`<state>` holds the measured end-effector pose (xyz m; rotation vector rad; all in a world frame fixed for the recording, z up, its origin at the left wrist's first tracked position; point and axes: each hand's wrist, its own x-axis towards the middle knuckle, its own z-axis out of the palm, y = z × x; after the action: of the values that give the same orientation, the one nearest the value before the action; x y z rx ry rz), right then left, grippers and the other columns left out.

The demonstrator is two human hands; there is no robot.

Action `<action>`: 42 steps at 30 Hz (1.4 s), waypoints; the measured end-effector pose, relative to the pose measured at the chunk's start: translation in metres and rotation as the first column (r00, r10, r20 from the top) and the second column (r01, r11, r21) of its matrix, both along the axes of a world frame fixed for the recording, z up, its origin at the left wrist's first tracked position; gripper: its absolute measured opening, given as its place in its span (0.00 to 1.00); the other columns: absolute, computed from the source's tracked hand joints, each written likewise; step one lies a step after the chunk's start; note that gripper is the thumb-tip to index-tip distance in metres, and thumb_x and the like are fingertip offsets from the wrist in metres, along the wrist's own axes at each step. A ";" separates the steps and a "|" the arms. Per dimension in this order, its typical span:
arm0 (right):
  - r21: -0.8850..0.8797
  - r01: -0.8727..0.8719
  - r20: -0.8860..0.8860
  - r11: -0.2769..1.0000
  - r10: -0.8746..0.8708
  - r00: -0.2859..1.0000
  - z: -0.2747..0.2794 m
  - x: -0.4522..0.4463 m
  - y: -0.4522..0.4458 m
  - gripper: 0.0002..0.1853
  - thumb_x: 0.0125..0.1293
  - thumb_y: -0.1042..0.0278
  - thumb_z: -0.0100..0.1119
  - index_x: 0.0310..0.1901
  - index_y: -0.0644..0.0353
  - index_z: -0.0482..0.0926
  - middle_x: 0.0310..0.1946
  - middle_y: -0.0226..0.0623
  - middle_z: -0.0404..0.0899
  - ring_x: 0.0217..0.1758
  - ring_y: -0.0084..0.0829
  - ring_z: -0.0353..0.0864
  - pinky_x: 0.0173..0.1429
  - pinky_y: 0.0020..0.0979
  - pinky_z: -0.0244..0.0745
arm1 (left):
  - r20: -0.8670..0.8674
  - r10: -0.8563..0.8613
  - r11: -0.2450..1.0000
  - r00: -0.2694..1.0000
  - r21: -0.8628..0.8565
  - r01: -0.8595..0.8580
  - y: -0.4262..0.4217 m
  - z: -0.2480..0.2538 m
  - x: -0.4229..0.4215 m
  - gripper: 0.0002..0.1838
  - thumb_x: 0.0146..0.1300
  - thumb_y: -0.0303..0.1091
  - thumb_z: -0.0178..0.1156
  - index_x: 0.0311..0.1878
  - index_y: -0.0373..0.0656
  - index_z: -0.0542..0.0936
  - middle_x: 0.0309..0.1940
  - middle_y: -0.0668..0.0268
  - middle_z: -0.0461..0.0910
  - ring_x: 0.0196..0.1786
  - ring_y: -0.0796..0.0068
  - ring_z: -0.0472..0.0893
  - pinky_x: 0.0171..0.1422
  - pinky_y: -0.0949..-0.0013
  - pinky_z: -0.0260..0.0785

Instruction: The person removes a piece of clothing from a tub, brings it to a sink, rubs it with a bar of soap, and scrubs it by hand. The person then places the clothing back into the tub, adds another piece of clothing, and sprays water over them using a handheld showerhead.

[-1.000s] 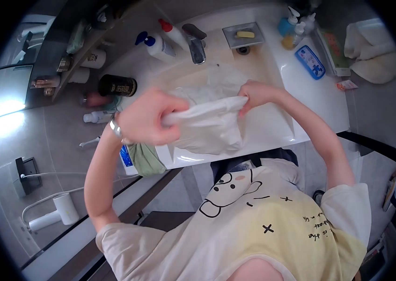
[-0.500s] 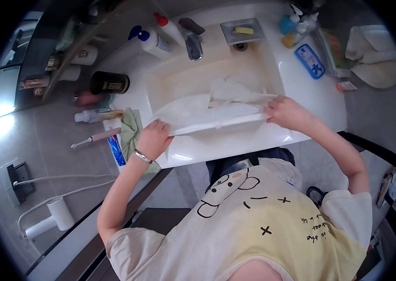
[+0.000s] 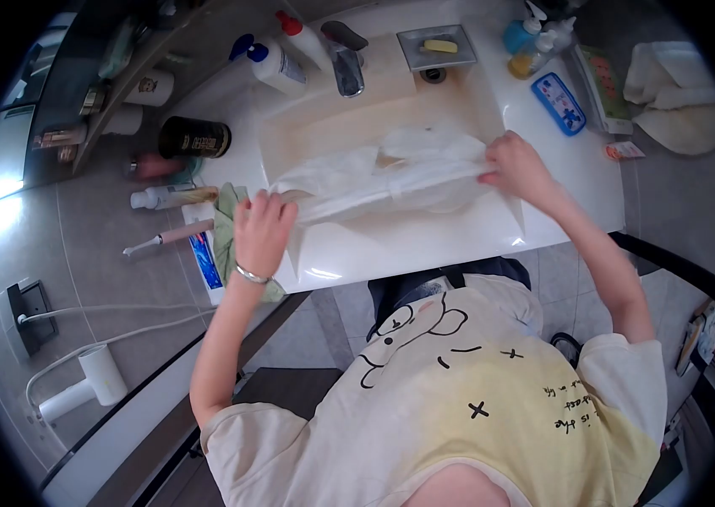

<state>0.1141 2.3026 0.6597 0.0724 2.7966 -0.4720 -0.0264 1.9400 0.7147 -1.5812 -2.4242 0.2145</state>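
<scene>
A wet-looking white cloth (image 3: 391, 188), perhaps a garment, stretches across the washbasin (image 3: 425, 237), with its far part hanging down into the bowl. My left hand (image 3: 262, 232), with a silver bangle at the wrist, is closed on the cloth's left end, near the green cloth. The right end is pinched in my right hand (image 3: 516, 169), above the basin's right side. Between both hands the near edge runs in a folded band. What kind of garment it is, I cannot make out.
Behind the basin stand a pump bottle (image 3: 277, 68), a red-capped bottle (image 3: 305, 40) and the tap (image 3: 347, 72). Yellow soap (image 3: 439, 46) lies on a metal tray. A blue case (image 3: 559, 103) is at right; a green cloth (image 3: 227, 232) and electric toothbrush (image 3: 167, 237) lie left.
Both hands have moved away from my body and up in the view, taking the white cloth with them. The cloth's near band now lies farther over the bowl.
</scene>
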 end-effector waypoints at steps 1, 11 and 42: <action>0.000 0.058 -0.093 0.998 -0.058 0.994 0.000 -0.004 0.002 0.16 0.41 0.61 0.67 0.28 0.62 0.75 0.32 0.43 0.76 0.41 0.41 0.74 0.43 0.38 0.72 | -0.049 0.028 0.998 0.998 -0.058 -0.031 0.000 0.002 -0.009 0.10 0.41 0.29 0.57 0.30 0.44 0.69 0.33 0.64 0.75 0.41 0.68 0.75 0.45 0.63 0.66; -0.135 0.331 -0.172 0.934 -0.351 0.921 0.091 -0.065 0.013 0.23 0.45 0.59 0.65 0.44 0.59 0.75 0.28 0.41 0.78 0.33 0.35 0.77 0.39 0.32 0.70 | 0.473 0.547 0.820 0.691 -0.139 -0.555 0.020 0.061 -0.077 0.15 0.44 0.41 0.66 0.34 0.44 0.77 0.26 0.60 0.73 0.36 0.61 0.74 0.41 0.64 0.66; -0.836 0.319 -0.030 0.447 -0.617 0.787 -0.039 -0.141 -0.028 0.17 0.63 0.58 0.50 0.44 0.63 0.77 0.37 0.39 0.79 0.41 0.28 0.77 0.46 0.28 0.70 | 0.680 0.292 0.763 0.673 0.259 -0.592 0.054 -0.171 -0.085 0.25 0.49 0.41 0.63 0.52 0.46 0.71 0.52 0.58 0.71 0.55 0.55 0.69 0.60 0.57 0.59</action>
<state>-0.0273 2.2744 0.6209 0.6559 2.4951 -2.0333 -0.1111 1.9936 0.5433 -0.8608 -2.9935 -0.8859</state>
